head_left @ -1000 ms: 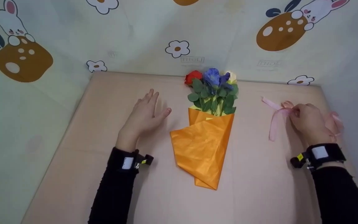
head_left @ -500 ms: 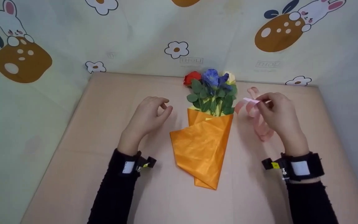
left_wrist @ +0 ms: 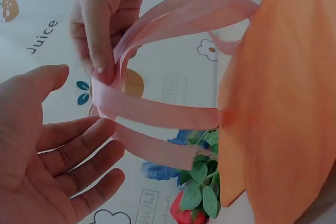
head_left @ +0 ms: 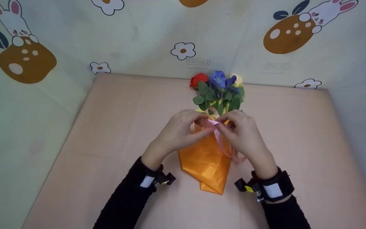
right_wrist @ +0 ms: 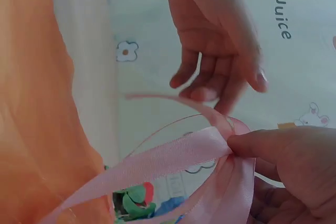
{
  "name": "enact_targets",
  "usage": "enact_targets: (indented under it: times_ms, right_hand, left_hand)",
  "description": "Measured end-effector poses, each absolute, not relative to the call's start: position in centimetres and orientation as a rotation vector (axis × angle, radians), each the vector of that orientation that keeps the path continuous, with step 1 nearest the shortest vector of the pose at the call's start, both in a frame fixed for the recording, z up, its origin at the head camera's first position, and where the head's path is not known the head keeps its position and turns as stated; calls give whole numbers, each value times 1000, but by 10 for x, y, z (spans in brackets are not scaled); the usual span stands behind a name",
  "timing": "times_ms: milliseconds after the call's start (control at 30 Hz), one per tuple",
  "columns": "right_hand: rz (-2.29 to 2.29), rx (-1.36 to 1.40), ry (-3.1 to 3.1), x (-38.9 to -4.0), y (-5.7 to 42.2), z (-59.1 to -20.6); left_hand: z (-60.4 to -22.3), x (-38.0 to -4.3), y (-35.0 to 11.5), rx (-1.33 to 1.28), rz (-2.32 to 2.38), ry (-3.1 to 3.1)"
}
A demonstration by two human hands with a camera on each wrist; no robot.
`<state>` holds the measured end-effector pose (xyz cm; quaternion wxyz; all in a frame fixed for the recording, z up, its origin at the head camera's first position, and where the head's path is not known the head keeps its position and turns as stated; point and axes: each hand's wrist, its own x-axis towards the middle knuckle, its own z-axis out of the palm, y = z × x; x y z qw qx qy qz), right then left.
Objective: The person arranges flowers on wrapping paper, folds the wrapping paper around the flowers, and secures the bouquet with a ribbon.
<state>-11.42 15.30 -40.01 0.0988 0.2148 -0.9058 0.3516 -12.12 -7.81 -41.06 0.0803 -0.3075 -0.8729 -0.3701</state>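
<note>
A pink ribbon (head_left: 220, 143) is pinched between the thumb and fingers of my right hand (head_left: 245, 132), over the top of a bouquet's orange wrapping paper (head_left: 205, 165). Loops and loose ends of it hang down in front of the paper. My left hand (head_left: 179, 130) is just left of the ribbon; the left wrist view shows its thumb spread from its fingers, the fingertips (left_wrist: 107, 127) right at the ribbon's edge. In the right wrist view the ribbon (right_wrist: 157, 163) runs from the right thumb toward the paper. Red, blue (head_left: 218, 79) and cream flowers with green leaves stick out of the wrap.
The bouquet lies on a pale pink tabletop (head_left: 122, 105), whose far edge meets a wall covering (head_left: 145, 31) printed with rabbits, fruit and flowers. Black straps with small cameras (head_left: 167, 179) sit on both wrists.
My right hand has carried the ribbon leftward from the table's right side to over the bouquet. My left hand has moved right, to beside the ribbon. The bouquet has stayed in place.
</note>
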Motion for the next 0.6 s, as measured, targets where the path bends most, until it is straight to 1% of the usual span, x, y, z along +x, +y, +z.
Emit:
enact_targets:
  times_ms: [167,333,467,600]
  right_hand:
    - [1072,691,-2716,-112,145,-404]
    - [1069,718,-2746,-115,148,-405]
    - [1067,703,-2792,-119,157,-406]
    - [1026,628,-2816,-126,172,-408]
  left_hand:
    - [-418,-120,-68,-941,-1026,-2647]
    - [-419,-122,-68,-890,-976,-2619]
    - [-415,-124,-76,-834,-1000,-2593]
    - [-409,-130,-93,-742,-1053,-2560]
